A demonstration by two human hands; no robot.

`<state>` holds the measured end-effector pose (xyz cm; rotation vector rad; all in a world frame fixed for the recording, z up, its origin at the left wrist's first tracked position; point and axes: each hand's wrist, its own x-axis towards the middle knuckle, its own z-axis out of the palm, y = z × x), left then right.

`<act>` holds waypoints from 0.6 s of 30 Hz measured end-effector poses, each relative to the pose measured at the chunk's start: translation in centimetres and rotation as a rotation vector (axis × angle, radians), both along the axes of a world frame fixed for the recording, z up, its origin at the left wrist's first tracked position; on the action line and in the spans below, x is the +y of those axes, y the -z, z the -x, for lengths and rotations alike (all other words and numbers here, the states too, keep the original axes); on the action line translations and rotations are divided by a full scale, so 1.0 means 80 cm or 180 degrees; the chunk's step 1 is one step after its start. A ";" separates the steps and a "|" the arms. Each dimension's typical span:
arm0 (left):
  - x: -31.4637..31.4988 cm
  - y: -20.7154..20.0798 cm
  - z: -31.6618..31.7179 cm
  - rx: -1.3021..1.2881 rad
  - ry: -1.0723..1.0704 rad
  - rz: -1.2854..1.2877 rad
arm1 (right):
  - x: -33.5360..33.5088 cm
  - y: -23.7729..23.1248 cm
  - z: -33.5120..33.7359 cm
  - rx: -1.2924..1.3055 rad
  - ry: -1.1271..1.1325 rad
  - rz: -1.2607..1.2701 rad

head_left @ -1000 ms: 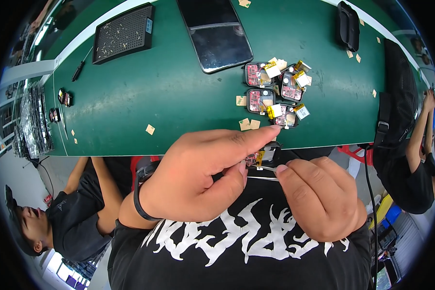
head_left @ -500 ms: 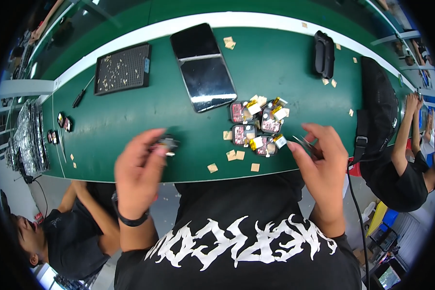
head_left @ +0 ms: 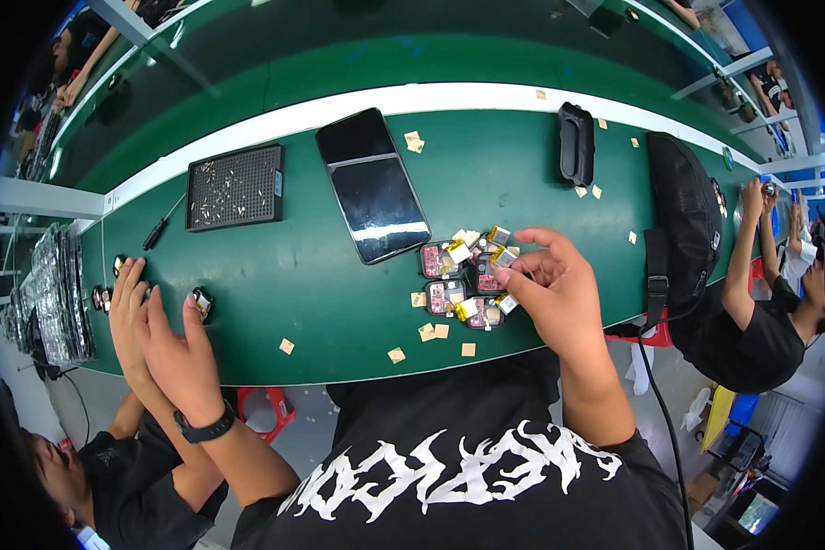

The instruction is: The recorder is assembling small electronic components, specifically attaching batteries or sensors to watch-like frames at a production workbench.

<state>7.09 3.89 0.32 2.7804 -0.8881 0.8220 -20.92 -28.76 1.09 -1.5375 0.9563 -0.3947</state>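
Observation:
My left hand [head_left: 181,353], a dark band on its wrist, is over the left end of the table with its fingers stretched out. Beside its thumb tip lies a small black device [head_left: 203,305]. Another person's hand [head_left: 130,316] is just left of mine, partly behind it. My right hand [head_left: 556,298] reaches into a cluster of small open black housings [head_left: 445,298] with red circuit boards and silver-yellow batteries [head_left: 458,252]. Its thumb and fingers close together at the upper right housing [head_left: 489,274]. What they pinch is hidden.
A gridded black tray [head_left: 236,188] with small bits and a screwdriver [head_left: 157,231] are at back left. A dark glossy panel [head_left: 373,188] lies mid-table. A black case [head_left: 576,147] and black bag [head_left: 686,229] are to the right. Tan squares [head_left: 468,349] are scattered. Silvery bags [head_left: 50,293] lie far left.
My left hand has moved left with the small black device and let go of it. My right hand has moved left into the cluster; the tweezers it held no longer show. The view has shifted.

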 end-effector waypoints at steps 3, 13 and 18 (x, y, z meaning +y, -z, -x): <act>-0.078 -0.049 0.073 0.1804 0.0110 0.1080 | -0.001 -0.013 0.006 -0.0166 0.0107 -0.0534; -0.182 -0.031 0.160 0.7203 0.2295 0.2785 | 0.055 -0.044 0.002 -0.0836 -0.0447 -0.0070; -0.176 -0.030 0.155 0.6876 0.2271 0.3019 | 0.057 -0.061 0.008 -0.0419 -0.1438 0.1989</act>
